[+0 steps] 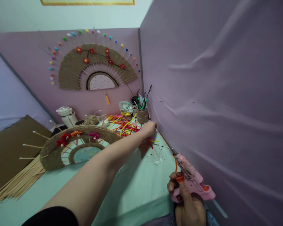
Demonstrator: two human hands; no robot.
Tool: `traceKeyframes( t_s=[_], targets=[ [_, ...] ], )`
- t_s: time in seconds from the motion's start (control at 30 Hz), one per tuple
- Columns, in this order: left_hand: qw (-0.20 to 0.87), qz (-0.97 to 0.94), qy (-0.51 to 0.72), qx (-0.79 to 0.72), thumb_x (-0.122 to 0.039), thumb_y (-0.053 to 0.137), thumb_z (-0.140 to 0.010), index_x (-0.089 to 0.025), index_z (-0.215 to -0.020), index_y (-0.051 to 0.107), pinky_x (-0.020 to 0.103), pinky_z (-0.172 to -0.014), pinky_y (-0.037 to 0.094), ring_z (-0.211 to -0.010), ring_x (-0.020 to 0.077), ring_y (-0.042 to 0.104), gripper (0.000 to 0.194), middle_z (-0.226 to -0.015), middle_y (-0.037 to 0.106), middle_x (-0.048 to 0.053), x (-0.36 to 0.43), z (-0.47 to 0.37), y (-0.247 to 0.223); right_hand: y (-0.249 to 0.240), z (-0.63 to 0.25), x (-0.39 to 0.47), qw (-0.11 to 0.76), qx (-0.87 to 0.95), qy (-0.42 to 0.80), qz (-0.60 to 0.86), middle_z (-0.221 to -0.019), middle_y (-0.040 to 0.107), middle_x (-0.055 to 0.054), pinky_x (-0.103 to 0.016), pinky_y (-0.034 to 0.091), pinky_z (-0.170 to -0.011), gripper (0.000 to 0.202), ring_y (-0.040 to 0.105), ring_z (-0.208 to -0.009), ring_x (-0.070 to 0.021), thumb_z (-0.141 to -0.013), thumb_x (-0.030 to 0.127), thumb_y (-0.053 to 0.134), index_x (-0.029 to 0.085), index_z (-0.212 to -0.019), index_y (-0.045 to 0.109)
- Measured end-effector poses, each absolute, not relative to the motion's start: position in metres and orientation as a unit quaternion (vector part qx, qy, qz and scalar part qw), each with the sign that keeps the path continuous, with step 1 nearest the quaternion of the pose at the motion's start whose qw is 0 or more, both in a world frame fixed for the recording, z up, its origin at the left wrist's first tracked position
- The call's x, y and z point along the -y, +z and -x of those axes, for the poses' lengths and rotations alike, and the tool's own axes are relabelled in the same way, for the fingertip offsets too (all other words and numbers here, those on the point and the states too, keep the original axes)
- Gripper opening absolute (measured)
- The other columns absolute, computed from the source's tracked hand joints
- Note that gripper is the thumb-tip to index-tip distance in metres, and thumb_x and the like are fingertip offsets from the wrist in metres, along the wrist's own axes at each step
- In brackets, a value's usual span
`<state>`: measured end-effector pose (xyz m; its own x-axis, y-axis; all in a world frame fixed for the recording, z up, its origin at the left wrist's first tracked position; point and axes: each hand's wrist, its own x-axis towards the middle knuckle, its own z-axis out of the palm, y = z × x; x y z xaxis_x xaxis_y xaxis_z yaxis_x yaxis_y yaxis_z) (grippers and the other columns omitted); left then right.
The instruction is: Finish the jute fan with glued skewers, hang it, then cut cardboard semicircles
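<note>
My right hand (190, 201), low on the right, is wrapped around a pink glue gun (191, 174). Its metal nozzle points up and left, and a clear glue stick (219, 208) sticks out of the back. A finger lies at the orange trigger. My left arm stretches across the table, with my left hand (149, 128) by the right wall. That hand looks closed; its fingertips and whatever they hold are hidden. Just behind it stands a brown cup (142, 115) with green-handled tools, and beside it lie red, orange and yellow pipe cleaners (127, 125).
A twine-wrapped fan frame (49, 157) with flowers stands left, partly behind my forearm, near thin bamboo sticks (21, 179). A white bottle (67, 116) stands farther back. A larger decorated fan (69, 69) hangs on the back panel. Dark scraps (159, 155) litter the table near the right wall.
</note>
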<state>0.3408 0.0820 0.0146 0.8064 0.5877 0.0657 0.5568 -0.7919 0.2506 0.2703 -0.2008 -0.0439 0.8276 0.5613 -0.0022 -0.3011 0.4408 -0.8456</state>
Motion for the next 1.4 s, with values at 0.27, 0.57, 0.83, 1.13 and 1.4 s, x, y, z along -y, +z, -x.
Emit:
traceKeyframes(
  t_s=[0.27,0.57,0.83,1.13,1.4],
  targets=[
    [0.489,-0.759,0.288,-0.32,-0.012,0.055,-0.081,-0.014,-0.099,0.067,0.026,-0.074,0.052,-0.078,0.0132,0.063,0.022,-0.091,0.069,0.007,-0.051,-0.245,0.069,-0.038,-0.265,0.198,0.84,0.164,0.25,0.454,-0.077,0.063,-0.003,-0.028,0.046,-0.062,0.026,0.056,-0.062,-0.0144,-0.083,0.044,0.066,0.019,-0.09,0.065],
    [0.848,-0.229,0.399,-0.263,0.001,0.056,-0.08,-0.01,-0.088,0.062,0.011,-0.057,0.049,-0.063,0.0049,0.054,0.014,-0.077,0.054,0.004,0.012,-0.068,0.023,-0.04,-0.215,0.171,0.773,0.281,0.343,0.454,-0.069,0.061,-0.002,-0.026,0.043,-0.059,0.027,0.053,-0.061,-0.0141,-0.09,0.043,0.058,0.018,-0.095,0.065],
    [0.855,-0.208,0.423,-0.215,-0.004,0.063,-0.082,-0.011,-0.08,0.059,0.009,-0.055,0.048,-0.061,0.0038,0.051,0.009,-0.074,0.051,0.001,0.02,-0.043,0.013,-0.033,-0.158,0.144,0.696,0.358,0.392,0.484,-0.067,0.06,-0.002,-0.025,0.043,-0.058,0.036,0.053,-0.06,-0.0141,-0.085,0.052,0.06,0.016,-0.088,0.064],
    [0.864,-0.2,0.414,-0.206,-0.009,0.064,-0.084,-0.009,-0.08,0.06,0.011,-0.054,0.049,-0.059,0.0043,0.054,0.005,-0.074,0.054,0.003,0.017,-0.044,-0.006,-0.04,-0.153,0.14,0.69,0.351,0.39,0.499,-0.063,0.059,-0.001,-0.023,0.042,-0.053,0.039,0.05,-0.057,-0.0126,-0.083,0.054,0.061,0.016,-0.086,0.066],
    [0.85,-0.232,0.413,-0.231,-0.01,0.073,-0.076,-0.01,-0.078,0.061,0.015,-0.055,0.05,-0.059,0.006,0.055,0.012,-0.072,0.058,0.002,0.018,-0.047,-0.012,-0.047,-0.156,0.141,0.691,0.348,0.394,0.497,-0.065,0.058,-0.001,-0.023,0.042,-0.054,0.038,0.051,-0.059,-0.0127,-0.086,0.054,0.059,0.016,-0.088,0.065]
  ],
)
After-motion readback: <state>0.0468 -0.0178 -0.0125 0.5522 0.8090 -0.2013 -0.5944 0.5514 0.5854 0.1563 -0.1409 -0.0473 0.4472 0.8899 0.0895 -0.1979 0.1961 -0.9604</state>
